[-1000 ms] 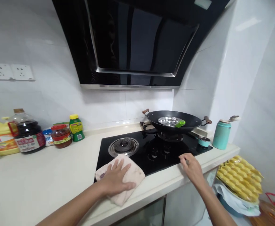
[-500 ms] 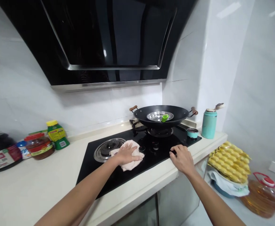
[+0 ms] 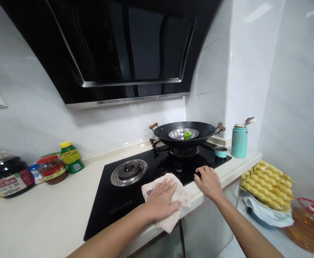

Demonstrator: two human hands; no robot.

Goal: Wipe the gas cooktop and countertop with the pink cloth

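Note:
My left hand presses down on a pale pink cloth and holds it against the front edge of the black glass hob. Part of the cloth hangs over the white counter's edge. My right hand rests by the hob's front right edge, with its fingers loosely bent and nothing seen in them. A burner with a metal ring lies bare on the left. On the far burner sits a black wok holding a perforated steel plate and a small green item.
A turquoise flask and its small cup stand at the right. Jars and a green bottle line the left counter. A range hood overhangs. Yellow egg trays and an oil jug sit lower right.
My left hand has drawn the cloth from beside the left burner toward me and right, onto the counter's front edge. My right hand stays in about the same place.

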